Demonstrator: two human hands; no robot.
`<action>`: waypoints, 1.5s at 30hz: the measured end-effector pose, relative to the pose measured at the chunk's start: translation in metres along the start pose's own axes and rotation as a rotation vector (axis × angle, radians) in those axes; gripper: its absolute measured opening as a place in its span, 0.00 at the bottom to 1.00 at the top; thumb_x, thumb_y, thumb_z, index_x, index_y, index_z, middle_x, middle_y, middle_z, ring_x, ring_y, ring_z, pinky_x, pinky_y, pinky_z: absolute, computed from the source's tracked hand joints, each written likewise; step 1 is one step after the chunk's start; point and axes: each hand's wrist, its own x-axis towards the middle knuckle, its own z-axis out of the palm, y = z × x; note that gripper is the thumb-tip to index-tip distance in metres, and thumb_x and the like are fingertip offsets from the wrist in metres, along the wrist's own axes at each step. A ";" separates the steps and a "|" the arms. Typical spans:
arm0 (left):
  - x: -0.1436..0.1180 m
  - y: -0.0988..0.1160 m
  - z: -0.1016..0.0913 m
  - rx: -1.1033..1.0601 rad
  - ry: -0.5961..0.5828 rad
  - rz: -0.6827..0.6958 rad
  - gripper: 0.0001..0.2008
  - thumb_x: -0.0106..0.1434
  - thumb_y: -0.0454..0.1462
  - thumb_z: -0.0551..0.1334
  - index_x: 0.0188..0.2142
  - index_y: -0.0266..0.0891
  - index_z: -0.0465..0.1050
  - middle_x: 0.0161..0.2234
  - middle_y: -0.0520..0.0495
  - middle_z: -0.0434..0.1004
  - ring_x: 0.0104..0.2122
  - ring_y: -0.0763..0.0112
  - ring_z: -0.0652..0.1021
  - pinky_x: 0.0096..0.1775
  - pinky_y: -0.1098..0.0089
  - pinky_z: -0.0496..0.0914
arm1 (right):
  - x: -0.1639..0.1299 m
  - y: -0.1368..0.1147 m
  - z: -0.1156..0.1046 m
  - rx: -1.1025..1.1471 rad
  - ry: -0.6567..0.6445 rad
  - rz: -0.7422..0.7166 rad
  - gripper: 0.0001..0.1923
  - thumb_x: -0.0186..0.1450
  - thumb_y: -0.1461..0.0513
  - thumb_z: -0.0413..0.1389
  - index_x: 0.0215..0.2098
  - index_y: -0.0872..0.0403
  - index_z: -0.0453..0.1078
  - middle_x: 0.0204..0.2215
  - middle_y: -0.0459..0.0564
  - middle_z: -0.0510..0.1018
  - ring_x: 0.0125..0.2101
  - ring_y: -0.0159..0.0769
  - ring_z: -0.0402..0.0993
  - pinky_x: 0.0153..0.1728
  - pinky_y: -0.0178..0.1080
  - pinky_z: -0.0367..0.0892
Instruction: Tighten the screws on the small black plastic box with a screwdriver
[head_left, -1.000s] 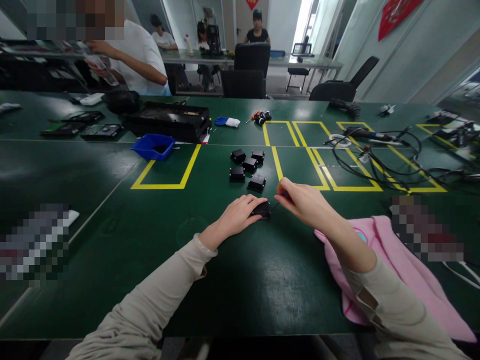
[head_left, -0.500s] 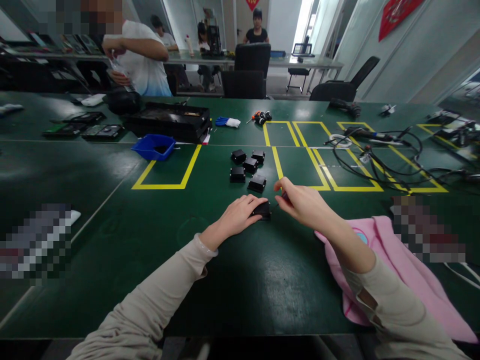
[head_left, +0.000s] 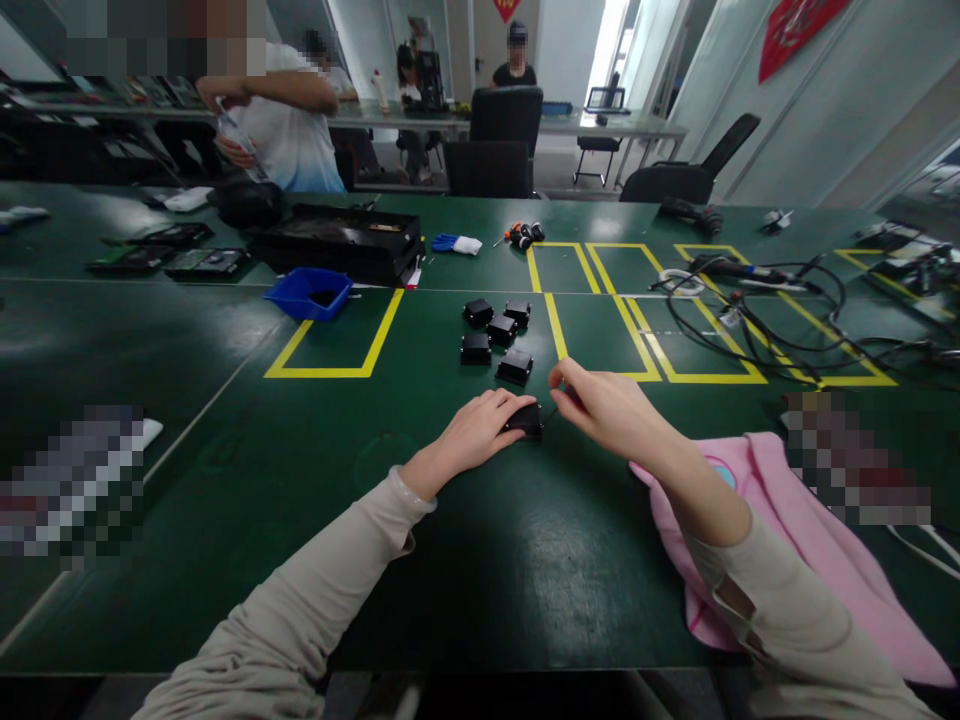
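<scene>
My left hand [head_left: 484,425] is closed on a small black box [head_left: 529,421], pressing it to the green table with fingers on top and the thumb along the near side. To the right of the box, my right hand [head_left: 592,400] pinches a thin dark tool [head_left: 556,409], mostly hidden by the fingers. Its slim end points at the box's right side; whether they touch I cannot tell. Just beyond the hands lie several similar black boxes [head_left: 502,330] in a loose cluster.
Pink cloth [head_left: 780,540] lies beneath my right forearm. A blue scoop-like bin [head_left: 311,293] and a large black case [head_left: 345,240] are at the far left. Gloves [head_left: 457,244], an orange-and-black item [head_left: 525,235] and coiled black cables [head_left: 757,320] lie further back. Another person [head_left: 289,120] stands across the table.
Both hands keep nearly the same positions, with the right hand shifted only very slightly. The box stays under my left hand.
</scene>
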 end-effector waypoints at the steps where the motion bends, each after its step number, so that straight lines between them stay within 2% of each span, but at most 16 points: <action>1: 0.000 0.000 0.000 0.002 0.001 0.002 0.23 0.68 0.43 0.57 0.61 0.46 0.55 0.50 0.45 0.67 0.47 0.62 0.71 0.48 0.61 0.68 | 0.000 0.000 0.000 -0.002 0.000 -0.003 0.11 0.69 0.56 0.44 0.42 0.52 0.62 0.27 0.47 0.75 0.26 0.34 0.69 0.27 0.35 0.52; 4: 0.000 0.000 0.000 0.002 0.005 0.000 0.23 0.68 0.43 0.57 0.60 0.45 0.56 0.50 0.45 0.67 0.47 0.62 0.71 0.48 0.61 0.68 | 0.001 0.001 0.001 -0.018 -0.004 -0.003 0.12 0.70 0.54 0.43 0.40 0.52 0.63 0.26 0.46 0.74 0.26 0.34 0.69 0.26 0.35 0.51; 11: -0.001 0.000 0.000 -0.012 -0.002 0.002 0.23 0.69 0.43 0.56 0.61 0.47 0.55 0.51 0.45 0.66 0.48 0.62 0.71 0.50 0.61 0.68 | 0.000 0.002 0.001 -0.011 -0.008 -0.008 0.09 0.69 0.58 0.44 0.43 0.52 0.62 0.27 0.46 0.75 0.27 0.34 0.69 0.27 0.34 0.52; 16: 0.000 -0.001 0.001 -0.001 0.001 -0.002 0.22 0.68 0.43 0.57 0.60 0.45 0.57 0.50 0.45 0.67 0.47 0.62 0.71 0.48 0.61 0.68 | 0.001 0.002 0.002 -0.025 -0.006 -0.002 0.12 0.70 0.53 0.43 0.40 0.51 0.63 0.25 0.46 0.74 0.26 0.34 0.69 0.26 0.34 0.51; 23: 0.000 -0.001 0.001 -0.002 0.000 0.000 0.23 0.68 0.42 0.58 0.60 0.46 0.56 0.50 0.45 0.66 0.47 0.62 0.71 0.48 0.61 0.68 | 0.000 0.001 0.001 0.019 -0.005 -0.001 0.09 0.69 0.58 0.45 0.44 0.53 0.61 0.27 0.46 0.74 0.26 0.34 0.69 0.27 0.34 0.52; 29: -0.001 0.000 0.000 0.004 -0.003 0.001 0.23 0.68 0.42 0.58 0.60 0.45 0.56 0.50 0.45 0.67 0.47 0.61 0.71 0.48 0.61 0.69 | 0.001 0.001 0.002 -0.001 -0.001 0.004 0.12 0.70 0.54 0.43 0.41 0.52 0.62 0.25 0.46 0.73 0.25 0.34 0.68 0.26 0.35 0.50; 36: -0.001 -0.001 0.001 -0.010 0.001 -0.003 0.23 0.68 0.42 0.57 0.61 0.46 0.56 0.50 0.45 0.66 0.47 0.61 0.71 0.49 0.61 0.69 | 0.000 0.004 0.003 0.033 0.004 -0.018 0.09 0.69 0.58 0.44 0.43 0.52 0.61 0.26 0.46 0.74 0.26 0.33 0.68 0.27 0.34 0.51; 41: 0.000 -0.001 0.001 -0.004 0.009 -0.002 0.22 0.68 0.42 0.58 0.60 0.45 0.57 0.50 0.45 0.67 0.47 0.62 0.71 0.48 0.61 0.69 | 0.002 0.004 0.005 0.017 0.019 -0.012 0.14 0.70 0.52 0.42 0.39 0.52 0.62 0.25 0.47 0.74 0.24 0.33 0.67 0.26 0.35 0.50; 45: 0.000 -0.001 0.001 -0.011 0.001 -0.006 0.23 0.68 0.42 0.58 0.60 0.45 0.56 0.50 0.45 0.67 0.47 0.62 0.71 0.48 0.61 0.69 | 0.002 0.004 0.004 0.012 0.018 0.014 0.12 0.70 0.55 0.42 0.42 0.53 0.62 0.24 0.46 0.73 0.24 0.33 0.67 0.26 0.35 0.50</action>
